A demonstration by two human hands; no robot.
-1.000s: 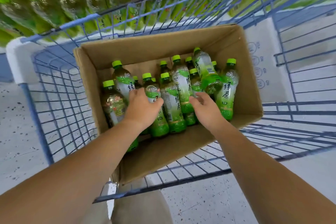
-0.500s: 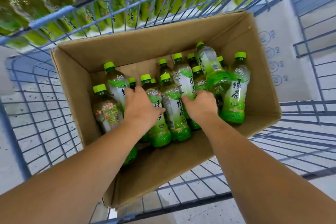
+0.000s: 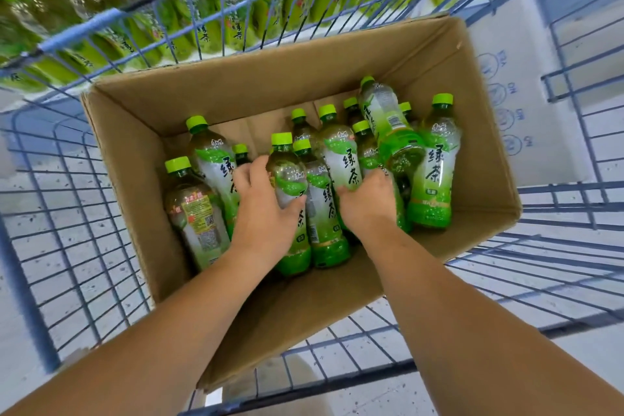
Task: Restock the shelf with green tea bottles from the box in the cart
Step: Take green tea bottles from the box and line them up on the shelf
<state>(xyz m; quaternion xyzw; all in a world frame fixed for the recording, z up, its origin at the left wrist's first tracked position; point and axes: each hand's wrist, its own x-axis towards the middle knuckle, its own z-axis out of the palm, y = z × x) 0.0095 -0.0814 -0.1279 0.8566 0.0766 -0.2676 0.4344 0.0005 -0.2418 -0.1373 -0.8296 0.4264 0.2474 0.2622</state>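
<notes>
Both hands reached into the cardboard box (image 3: 141, 159) in the blue wire cart (image 3: 84, 213). The left hand (image 3: 265, 213) was curled around the body of one green tea bottle (image 3: 287, 176), and the right hand (image 3: 369, 203) was wrapped over a neighbouring bottle (image 3: 342, 162), hiding its base. Both bottles' long axes ran from bases at the grips to caps toward the frame's top, where the stocked shelf (image 3: 101, 10) lay, so lifting probably meant drawing them up and forward.

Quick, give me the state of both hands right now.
Left hand: closed around a green tea bottle in the box.
Right hand: gripping another green tea bottle there.
</notes>
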